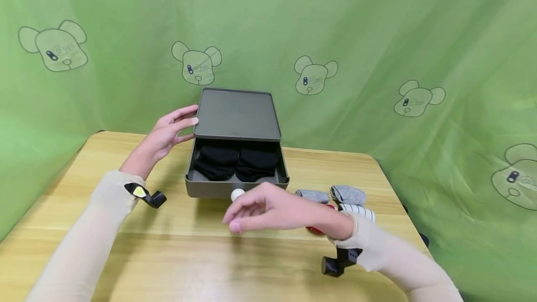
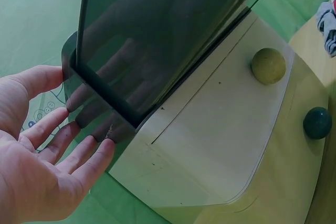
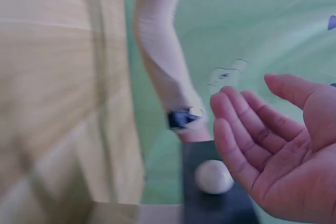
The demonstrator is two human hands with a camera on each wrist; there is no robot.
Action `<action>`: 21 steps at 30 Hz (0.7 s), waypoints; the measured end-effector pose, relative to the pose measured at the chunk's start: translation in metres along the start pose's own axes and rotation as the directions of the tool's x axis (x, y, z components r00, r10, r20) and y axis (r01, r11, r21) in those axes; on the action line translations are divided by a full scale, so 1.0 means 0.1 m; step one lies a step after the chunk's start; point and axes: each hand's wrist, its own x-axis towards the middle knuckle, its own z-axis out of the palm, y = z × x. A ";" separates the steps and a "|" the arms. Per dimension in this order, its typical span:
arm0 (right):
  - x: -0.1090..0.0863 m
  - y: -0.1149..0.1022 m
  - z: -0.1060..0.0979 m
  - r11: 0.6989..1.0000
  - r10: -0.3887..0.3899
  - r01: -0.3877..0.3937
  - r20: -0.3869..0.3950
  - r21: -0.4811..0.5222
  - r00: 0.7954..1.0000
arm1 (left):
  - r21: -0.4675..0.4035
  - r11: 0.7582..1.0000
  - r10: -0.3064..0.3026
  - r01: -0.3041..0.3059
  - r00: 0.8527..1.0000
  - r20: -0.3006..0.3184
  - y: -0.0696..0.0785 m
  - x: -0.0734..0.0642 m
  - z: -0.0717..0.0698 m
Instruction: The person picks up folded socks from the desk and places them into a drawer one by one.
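A dark grey drawer box [image 1: 237, 114] stands on the table with its drawer [image 1: 197, 188] pulled out toward me. Inside the drawer, two folded black cloth bundles [image 1: 218, 162] lie side by side. My left hand [image 1: 169, 132] is at the box's left side; its extended fingers [image 2: 86, 163] touch the wall there. In front of the drawer hovers my right hand [image 1: 268, 211], loosely bent and holding nothing. A round white knob [image 1: 237, 194] on the drawer front shows just beyond its fingers, and the right wrist view has that knob [image 3: 214, 177] beside the fingertips.
Right of the drawer lie two rolled grey cloth pieces [image 1: 349, 195], a white striped one [image 1: 358, 211] and a red item [image 1: 315, 230] partly hidden behind my right wrist. A green curtain [image 1: 251, 27] hangs behind the wooden table [image 1: 176, 255].
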 end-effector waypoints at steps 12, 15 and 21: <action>-0.13 0.43 0.21 0.947 0.282 -0.247 -0.165 0.206 0.945 | -0.010 1.000 -0.014 0.014 1.000 -0.003 0.02 -0.02 0.01; -0.10 0.46 0.24 0.938 0.283 -0.228 -0.200 0.259 0.938 | -0.015 1.000 -0.014 0.014 1.000 -0.006 0.02 -0.02 0.02; -0.05 0.50 0.31 0.933 0.265 -0.172 -0.279 0.318 0.923 | -0.029 0.999 -0.021 0.021 1.000 -0.006 0.00 -0.01 0.01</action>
